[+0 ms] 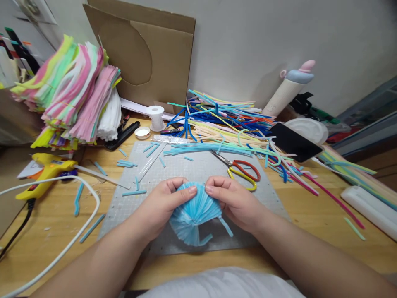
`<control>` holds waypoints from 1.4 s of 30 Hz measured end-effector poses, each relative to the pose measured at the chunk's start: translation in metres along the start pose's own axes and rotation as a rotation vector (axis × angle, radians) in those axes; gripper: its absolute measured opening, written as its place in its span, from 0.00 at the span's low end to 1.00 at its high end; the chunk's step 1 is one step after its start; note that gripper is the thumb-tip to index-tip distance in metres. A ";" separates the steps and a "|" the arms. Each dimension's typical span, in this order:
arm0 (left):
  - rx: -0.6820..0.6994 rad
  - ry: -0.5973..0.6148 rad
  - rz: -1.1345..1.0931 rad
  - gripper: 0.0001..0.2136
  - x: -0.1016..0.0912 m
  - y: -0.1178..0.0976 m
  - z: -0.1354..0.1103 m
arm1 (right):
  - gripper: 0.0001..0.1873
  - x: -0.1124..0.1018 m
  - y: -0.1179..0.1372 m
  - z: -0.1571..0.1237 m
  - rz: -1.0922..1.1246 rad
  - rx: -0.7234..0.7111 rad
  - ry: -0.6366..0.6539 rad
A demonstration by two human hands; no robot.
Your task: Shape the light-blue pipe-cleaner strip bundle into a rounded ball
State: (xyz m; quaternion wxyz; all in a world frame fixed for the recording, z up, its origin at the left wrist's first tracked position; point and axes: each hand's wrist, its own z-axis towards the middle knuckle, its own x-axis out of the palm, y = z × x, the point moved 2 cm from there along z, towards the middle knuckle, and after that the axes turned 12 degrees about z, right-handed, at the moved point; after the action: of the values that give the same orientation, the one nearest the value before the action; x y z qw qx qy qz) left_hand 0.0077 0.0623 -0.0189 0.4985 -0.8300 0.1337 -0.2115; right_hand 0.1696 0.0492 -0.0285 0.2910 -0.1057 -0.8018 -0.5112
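Between my hands is a light-blue fan-shaped piece (194,217) of fuzzy pipe cleaners spreading from a centre point, with a gap at its lower right. My left hand (169,198) pinches its upper left edge, thumb on top. At the upper right edge, my right hand (234,200) grips it between thumb and fingers. Two short loose ends hang at the lower right, one of them a pipe cleaner end (227,227). Below the piece lies a grey cutting mat (164,242). Scissors (240,169) with red and yellow handles rest on the mat beyond my right hand.
A yellow glue gun (46,176) with a looping white cable (89,231) is at left. Bundled pipe cleaners (74,91) stand behind it. Loose pipe cleaners (217,120) pile up at the back, near a phone (294,140) and a leaning bottle (287,93). Cardboard (170,58) leans against the wall.
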 end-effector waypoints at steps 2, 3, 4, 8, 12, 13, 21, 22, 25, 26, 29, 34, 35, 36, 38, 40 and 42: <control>0.009 0.029 -0.024 0.14 0.000 -0.002 0.001 | 0.15 0.000 0.001 0.001 0.050 -0.026 -0.022; 0.025 0.043 -0.043 0.15 0.000 -0.002 0.001 | 0.15 0.000 0.001 0.001 0.075 -0.055 -0.036; 0.044 0.046 -0.062 0.15 0.000 -0.003 0.002 | 0.14 0.000 0.002 0.001 0.091 -0.083 -0.045; 0.017 0.015 -0.037 0.14 -0.003 -0.001 0.001 | 0.15 0.004 0.003 0.001 0.006 -0.083 -0.016; -0.018 0.008 0.026 0.16 -0.002 0.002 0.001 | 0.17 0.005 0.000 0.000 -0.068 -0.086 0.000; 0.001 -0.006 0.029 0.16 -0.002 0.001 0.001 | 0.17 0.005 0.000 0.000 -0.076 -0.102 -0.008; 0.015 -0.038 0.105 0.16 -0.001 0.001 0.003 | 0.20 0.007 -0.003 -0.002 -0.141 -0.027 0.014; 0.023 -0.045 0.081 0.16 0.000 0.000 0.003 | 0.20 0.008 -0.003 -0.002 -0.137 -0.046 0.008; 0.080 -0.045 0.035 0.15 0.000 -0.002 0.003 | 0.19 0.006 0.000 -0.001 -0.082 -0.133 -0.053; 0.094 -0.030 0.045 0.14 0.000 -0.003 0.003 | 0.18 0.006 0.001 -0.001 -0.071 -0.146 -0.064; 0.105 -0.002 0.098 0.12 -0.002 -0.003 0.003 | 0.18 0.005 0.001 0.000 -0.088 -0.133 -0.053; 0.087 -0.058 0.171 0.14 -0.004 -0.001 0.003 | 0.18 0.007 -0.002 -0.001 -0.144 -0.125 -0.009; 0.091 -0.062 0.158 0.14 -0.004 0.000 0.003 | 0.17 0.007 -0.002 -0.001 -0.134 -0.135 -0.011; 0.098 -0.067 0.137 0.14 -0.004 -0.001 0.003 | 0.17 0.007 -0.002 -0.001 -0.118 -0.146 -0.014; 0.099 -0.074 0.095 0.14 -0.004 -0.001 0.003 | 0.16 0.007 -0.003 -0.001 -0.091 -0.153 -0.022; 0.077 -0.068 0.075 0.14 -0.003 -0.001 0.003 | 0.16 0.006 -0.003 -0.001 -0.086 -0.144 -0.033; 0.067 -0.060 0.067 0.14 -0.002 -0.002 0.003 | 0.16 0.005 -0.003 -0.001 -0.096 -0.131 -0.040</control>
State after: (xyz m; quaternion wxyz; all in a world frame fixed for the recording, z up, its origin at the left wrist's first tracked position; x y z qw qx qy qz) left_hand 0.0079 0.0668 -0.0187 0.5366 -0.8139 0.1391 -0.1742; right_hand 0.1647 0.0464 -0.0276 0.2425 -0.0963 -0.7765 -0.5735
